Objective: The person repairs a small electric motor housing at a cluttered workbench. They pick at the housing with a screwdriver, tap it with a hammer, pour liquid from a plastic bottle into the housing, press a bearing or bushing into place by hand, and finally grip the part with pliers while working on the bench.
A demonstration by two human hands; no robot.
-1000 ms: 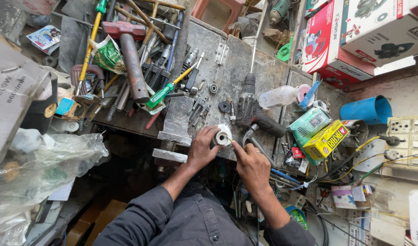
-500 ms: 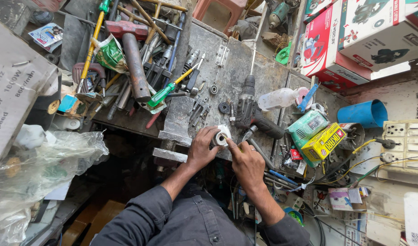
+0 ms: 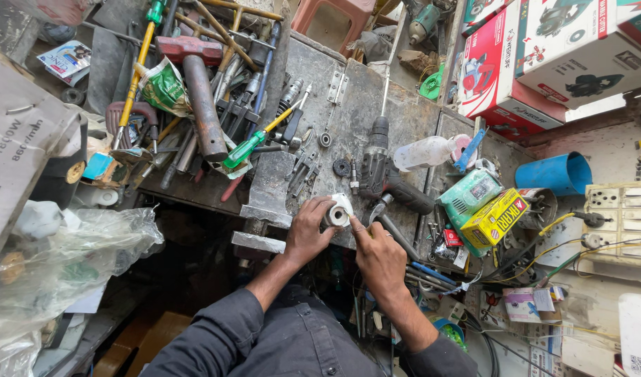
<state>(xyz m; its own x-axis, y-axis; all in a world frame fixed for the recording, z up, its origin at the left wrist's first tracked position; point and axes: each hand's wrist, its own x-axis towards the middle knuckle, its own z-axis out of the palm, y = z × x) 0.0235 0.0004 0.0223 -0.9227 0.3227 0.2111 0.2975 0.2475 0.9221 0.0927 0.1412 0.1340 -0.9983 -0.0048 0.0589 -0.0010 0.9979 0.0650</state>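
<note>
White cylindrical metal part (image 3: 338, 215), short and round with a dark bore facing the camera, sits at the near edge of the grey, scarred table (image 3: 348, 112), just in front of the person. The left hand (image 3: 308, 230) wraps it from the left, fingers clamped around its body. The right hand (image 3: 376, 255) comes in from the right with its forefinger stretched to the part's rim; whether the remaining fingers pinch anything I cannot tell, as they curl under the palm.

Just beyond the part lies a black cordless drill (image 3: 384, 174), its grip pointing towards the right hand, with a clear plastic squeeze bottle (image 3: 425, 152) beside it. A green-and-yellow screwdriver (image 3: 254, 143) and a rusty-headed heavy hammer (image 3: 198, 91) lie in the tool heap to the left.

By my reading the work on the part is under way rather than finished: it is steadied and being fingered at its opening, no tool is in either hand, and nothing visible shows it fitted to anything.
</note>
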